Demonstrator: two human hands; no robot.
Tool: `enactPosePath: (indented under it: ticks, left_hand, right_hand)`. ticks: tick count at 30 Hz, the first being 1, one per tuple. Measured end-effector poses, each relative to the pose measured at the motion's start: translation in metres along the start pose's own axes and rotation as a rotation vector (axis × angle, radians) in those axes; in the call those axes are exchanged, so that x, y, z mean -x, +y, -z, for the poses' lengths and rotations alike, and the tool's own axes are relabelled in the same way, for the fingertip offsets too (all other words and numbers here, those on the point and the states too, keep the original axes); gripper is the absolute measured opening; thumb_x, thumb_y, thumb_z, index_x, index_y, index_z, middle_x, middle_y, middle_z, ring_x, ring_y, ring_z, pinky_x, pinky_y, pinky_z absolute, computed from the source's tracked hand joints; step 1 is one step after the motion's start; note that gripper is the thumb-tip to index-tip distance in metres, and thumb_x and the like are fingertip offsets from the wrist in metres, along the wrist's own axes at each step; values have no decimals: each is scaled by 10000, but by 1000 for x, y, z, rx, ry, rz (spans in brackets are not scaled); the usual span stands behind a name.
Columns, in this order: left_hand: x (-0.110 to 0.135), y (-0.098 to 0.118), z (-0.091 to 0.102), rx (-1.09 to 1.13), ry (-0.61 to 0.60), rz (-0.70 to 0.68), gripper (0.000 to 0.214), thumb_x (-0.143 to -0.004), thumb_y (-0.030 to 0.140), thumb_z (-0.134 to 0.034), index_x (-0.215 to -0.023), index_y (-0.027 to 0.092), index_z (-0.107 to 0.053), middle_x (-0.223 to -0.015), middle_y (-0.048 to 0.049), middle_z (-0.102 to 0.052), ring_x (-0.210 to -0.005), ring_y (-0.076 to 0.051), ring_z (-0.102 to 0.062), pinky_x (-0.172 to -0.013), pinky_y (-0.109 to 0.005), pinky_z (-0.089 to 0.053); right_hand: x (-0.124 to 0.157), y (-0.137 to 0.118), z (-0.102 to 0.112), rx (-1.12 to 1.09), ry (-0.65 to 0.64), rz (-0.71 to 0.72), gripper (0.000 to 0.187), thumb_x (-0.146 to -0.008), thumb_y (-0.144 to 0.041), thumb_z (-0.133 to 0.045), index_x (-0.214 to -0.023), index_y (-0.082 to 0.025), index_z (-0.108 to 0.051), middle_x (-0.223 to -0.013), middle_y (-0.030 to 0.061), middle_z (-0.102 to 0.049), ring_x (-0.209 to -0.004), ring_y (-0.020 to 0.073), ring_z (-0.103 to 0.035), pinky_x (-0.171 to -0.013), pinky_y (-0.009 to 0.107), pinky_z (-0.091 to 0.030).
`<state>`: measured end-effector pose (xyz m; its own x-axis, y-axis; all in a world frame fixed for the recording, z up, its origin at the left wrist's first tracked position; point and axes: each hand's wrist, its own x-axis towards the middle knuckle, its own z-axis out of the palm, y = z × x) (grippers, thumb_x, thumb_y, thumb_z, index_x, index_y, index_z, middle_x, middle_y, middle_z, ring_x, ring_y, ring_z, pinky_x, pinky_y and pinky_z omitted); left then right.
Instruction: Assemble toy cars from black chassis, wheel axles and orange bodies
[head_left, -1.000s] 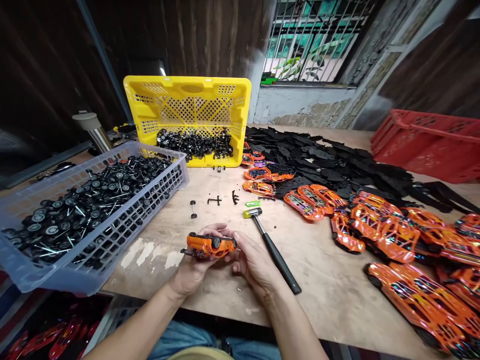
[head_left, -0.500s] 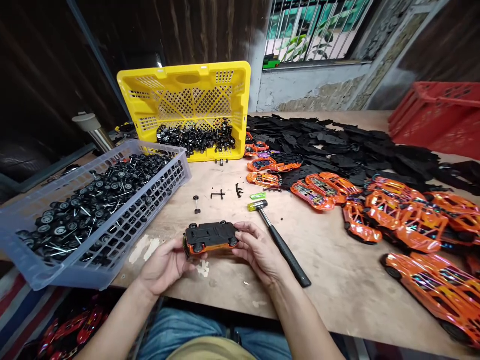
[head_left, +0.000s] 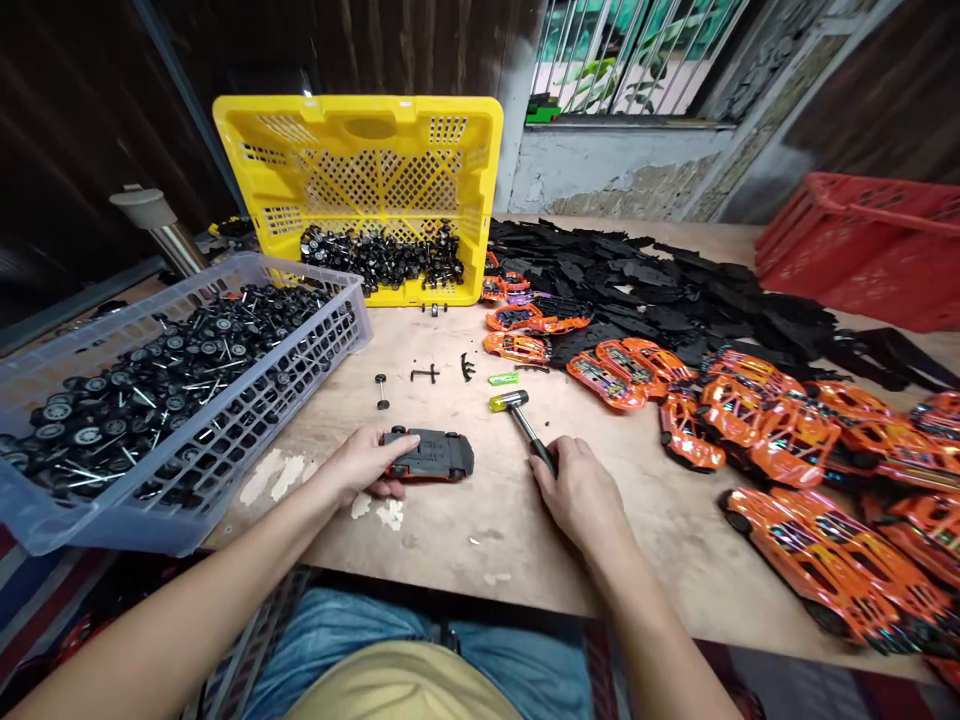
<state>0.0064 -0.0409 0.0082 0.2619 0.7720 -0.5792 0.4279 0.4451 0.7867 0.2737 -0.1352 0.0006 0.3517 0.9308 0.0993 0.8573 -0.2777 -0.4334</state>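
Left hand pins an upturned toy car to the table; right hand grips a hammer.
The left hand [head_left: 366, 466] has its fingers curled over the left end of the toy car [head_left: 433, 455], which lies roof-down, black underside up, on the wooden table [head_left: 450, 530]. The right hand [head_left: 581, 492] is closed round the black handle of the hammer [head_left: 529, 430], whose yellow-tipped head sits just beyond the car's right end. A grey basket [head_left: 247, 440] of wheel axles stands left of the car.
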Motion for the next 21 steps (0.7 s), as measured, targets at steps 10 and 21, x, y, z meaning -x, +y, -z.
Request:
enactPosePath:
  ticks: [10,21]
  left_hand:
    - [5,-2,-5,-111,8,38,467,-757,593,-616,-772,127,-598,-520,-32,-652,-384,-133,-624,-295,-129,-334]
    - [3,-4,-4,-87,9,35,420,-776,554,-615,-806,135,-592,-514,-24,-654,-392,-147,-637,-286,-138,-299]
  right_hand:
    - [85,-20,-8,-375,-210,50,377,-929,-471,-367,-989,-193,-615,-490,11,-567,-393,208,-555,-407,294,-353]
    - [100,-30,29,-317,2,117,553,-968,-276,-341,-1510,-178,-286,-718,28,-636,-469,120,-557,-517,223,-506]
